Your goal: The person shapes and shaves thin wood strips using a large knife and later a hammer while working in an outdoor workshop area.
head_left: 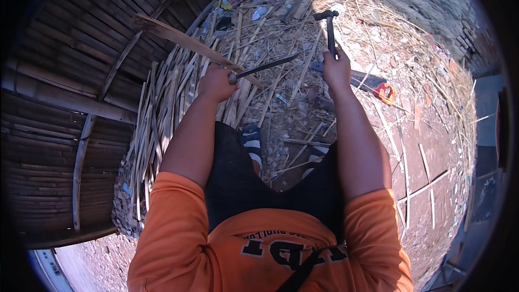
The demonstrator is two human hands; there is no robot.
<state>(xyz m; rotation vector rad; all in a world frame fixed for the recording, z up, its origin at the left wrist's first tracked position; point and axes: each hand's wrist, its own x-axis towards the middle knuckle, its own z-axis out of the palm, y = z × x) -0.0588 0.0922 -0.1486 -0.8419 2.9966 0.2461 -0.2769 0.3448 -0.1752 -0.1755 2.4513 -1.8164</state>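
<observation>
My left hand (217, 83) is closed at the near end of a long, narrow dark metal tool (270, 65), which looks like a blade or chisel and points to the right. A brown wooden board (178, 37) slants past the knuckles of that hand; whether the fingers also grip it I cannot tell. Held upright in my right hand (338, 69) is a hammer (327, 19), its dark head at the far end. Just right of that hand, a handsaw (368, 81) with a red-orange handle (385, 93) lies on the ground.
Many thin wooden strips (167, 108) are heaped at the left, beside a slatted wall (48, 146). Straw, chips and bits of litter (259, 12) cover the ground ahead. A rough brick wall (432, 5) stands at the far right. My sandalled feet (252, 143) are between my knees.
</observation>
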